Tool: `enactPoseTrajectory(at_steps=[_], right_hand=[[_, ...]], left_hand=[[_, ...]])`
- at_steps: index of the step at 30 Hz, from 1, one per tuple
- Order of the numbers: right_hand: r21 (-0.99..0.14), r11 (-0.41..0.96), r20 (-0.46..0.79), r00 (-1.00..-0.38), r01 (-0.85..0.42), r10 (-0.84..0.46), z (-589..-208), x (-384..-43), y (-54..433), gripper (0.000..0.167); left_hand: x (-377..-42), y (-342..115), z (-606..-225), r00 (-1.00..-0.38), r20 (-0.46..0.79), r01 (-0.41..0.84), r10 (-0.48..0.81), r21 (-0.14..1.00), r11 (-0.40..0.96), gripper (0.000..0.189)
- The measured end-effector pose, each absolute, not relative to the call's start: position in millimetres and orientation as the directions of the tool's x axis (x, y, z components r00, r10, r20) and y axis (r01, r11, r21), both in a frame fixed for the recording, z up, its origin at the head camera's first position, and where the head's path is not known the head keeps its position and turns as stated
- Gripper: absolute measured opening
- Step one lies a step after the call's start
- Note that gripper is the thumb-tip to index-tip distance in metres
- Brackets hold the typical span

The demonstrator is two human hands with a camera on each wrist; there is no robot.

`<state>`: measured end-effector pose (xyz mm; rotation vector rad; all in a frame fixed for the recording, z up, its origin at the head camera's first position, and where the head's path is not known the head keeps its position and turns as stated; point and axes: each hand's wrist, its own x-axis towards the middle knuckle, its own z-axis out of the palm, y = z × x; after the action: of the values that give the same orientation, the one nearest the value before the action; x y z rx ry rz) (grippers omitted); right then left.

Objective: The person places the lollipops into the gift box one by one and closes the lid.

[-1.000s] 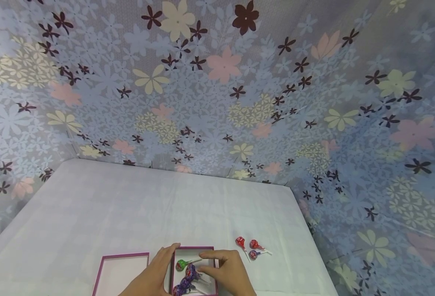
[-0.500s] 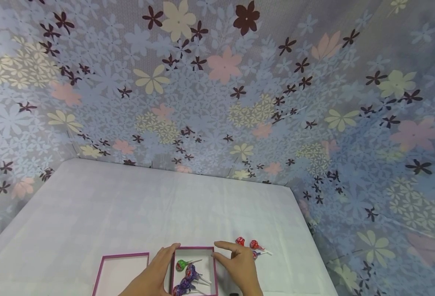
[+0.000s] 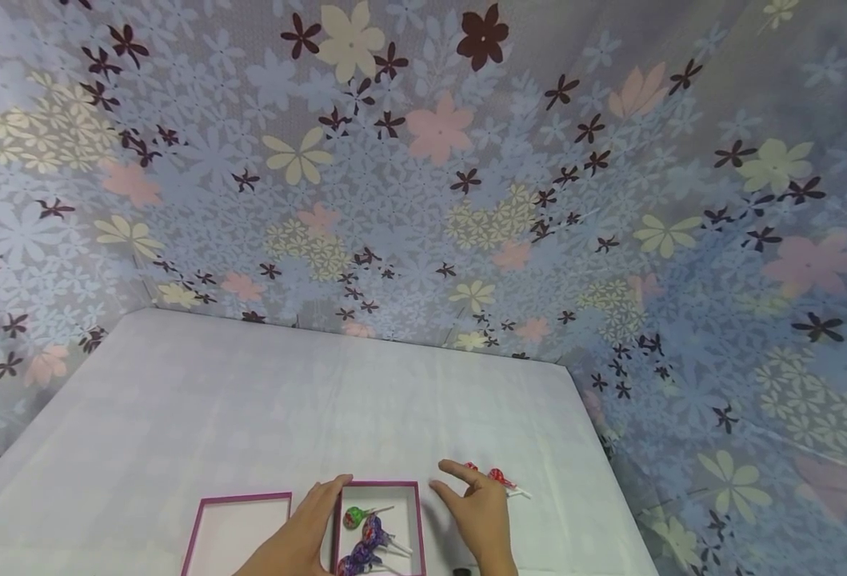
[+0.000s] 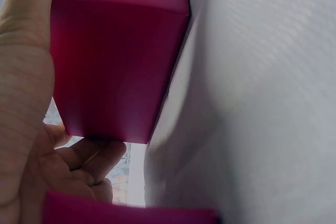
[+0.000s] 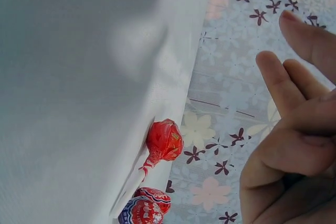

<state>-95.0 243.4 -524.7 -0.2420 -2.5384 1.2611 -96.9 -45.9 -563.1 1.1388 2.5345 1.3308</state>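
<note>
A white-lined box (image 3: 409,524) with a magenta rim stands at the table's near side. Inside lie a green lollipop (image 3: 353,518) and several purple lollipops (image 3: 373,532). My left hand (image 3: 301,528) grips the box's left side; the left wrist view shows its magenta outer wall (image 4: 115,66) between thumb and fingers. My right hand (image 3: 481,512) hangs above the table right of the box, thumb and forefinger apart, holding nothing. Just beyond it lie red lollipops (image 3: 498,476), partly hidden by the hand; the right wrist view shows a red one (image 5: 165,140) and a blue-and-red one (image 5: 142,211).
Left of the left hand stands a second magenta-rimmed shallow box or lid (image 3: 243,532) with a pale inside. Both rest on a white-covered table (image 3: 322,400). Flower-patterned cloth (image 3: 394,200) hangs behind and at the sides.
My right hand has moved out of the box, over its right rim and on toward the loose lollipops. The left hand has stayed on the box.
</note>
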Motion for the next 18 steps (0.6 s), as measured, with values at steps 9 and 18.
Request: enactPoseTrajectory(at_steps=[9,18], right_hand=[[-0.782,0.621,0.274,-0.868,0.050,0.414,-525.7,-98.0,247.3,0.025],[-0.756,0.640,0.265,-0.828,0.139,0.493,-526.9,-100.0,253.2,0.026]], left_hand=[[-95.0,-45.2,-561.2,-0.734,0.237,0.545,0.636,0.764,0.345,0.125],[-94.0,-44.3,-560.3,-0.723,0.317,0.629,0.614,0.668,0.397,0.124]])
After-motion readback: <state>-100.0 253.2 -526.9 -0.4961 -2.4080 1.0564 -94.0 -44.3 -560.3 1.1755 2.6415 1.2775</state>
